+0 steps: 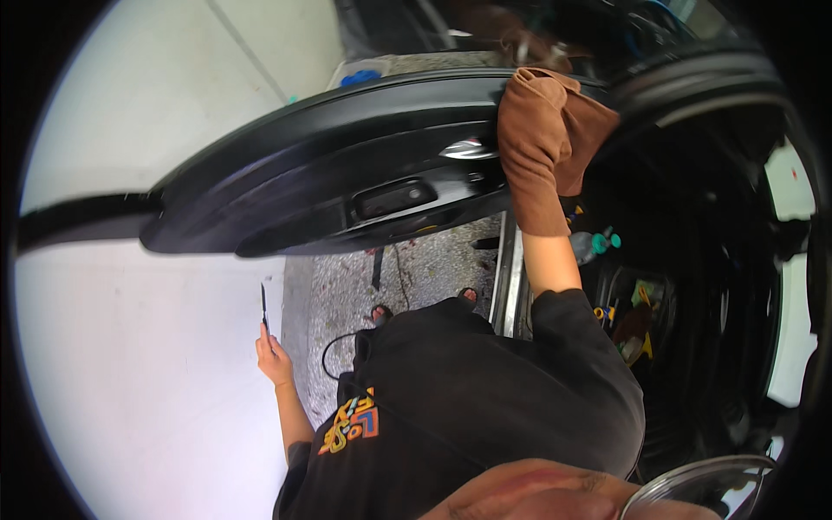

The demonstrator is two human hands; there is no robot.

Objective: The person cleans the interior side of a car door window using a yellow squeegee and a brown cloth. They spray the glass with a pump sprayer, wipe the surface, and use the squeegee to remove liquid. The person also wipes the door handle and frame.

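Note:
My left hand (274,357) is closed around a slim black knife-like tool (263,304), its thin end pointing away from me, beside the white wall. A brown cloth (536,140) covers my right hand and most of that forearm. The covered hand is raised at the inner panel of an open black car door (312,169), near the side that meets the car body. Its fingers are hidden under the cloth, so their grip does not show. A shiny inner door handle (468,149) sits just left of the cloth.
A white wall (149,364) runs along my left. Right of me is the dark car interior, where a clear bottle with a green spray head (591,246) stands. A black cable (401,273) lies on the pebbled ground (432,270). Beyond the door is a blue item (359,77).

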